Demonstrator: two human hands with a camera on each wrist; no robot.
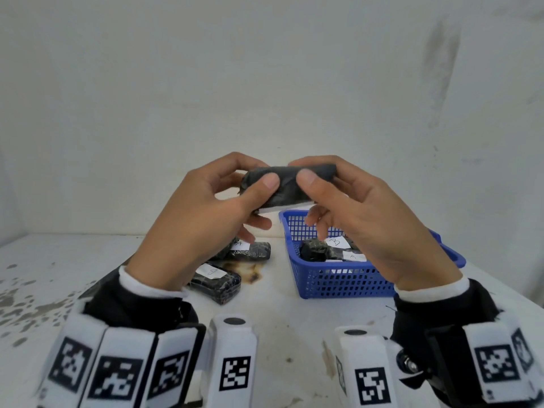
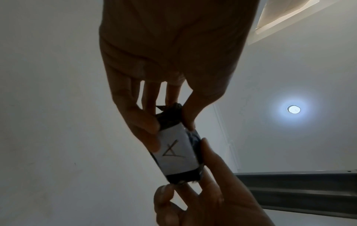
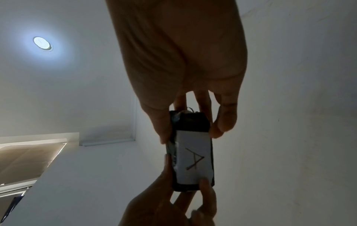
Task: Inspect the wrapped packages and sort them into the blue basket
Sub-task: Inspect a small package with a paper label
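Both hands hold one black wrapped package (image 1: 290,184) in the air above the table (image 1: 88,275), left hand (image 1: 206,219) pinching its left end, right hand (image 1: 368,219) its right. Its long axis runs left to right; its underside label (image 3: 193,159) reads "A". Below sits the blue basket (image 1: 338,284), holding packages labelled "B" (image 1: 337,242) and "A" (image 1: 353,256).

Left hand (image 1: 200,219): raised above the table, palm turned inward, thumb laid across the near face of the wrapped package (image 1: 290,185), fingers curled behind its far side, so that its left end is pinched. Right hand (image 1: 379,222): raised level with the left, thumb set beside the left thumb, index finger over the top edge, the right end gripped; lower fingers loosely curled beneath. Both wrists are covered by dark sleeves with white cuffs.
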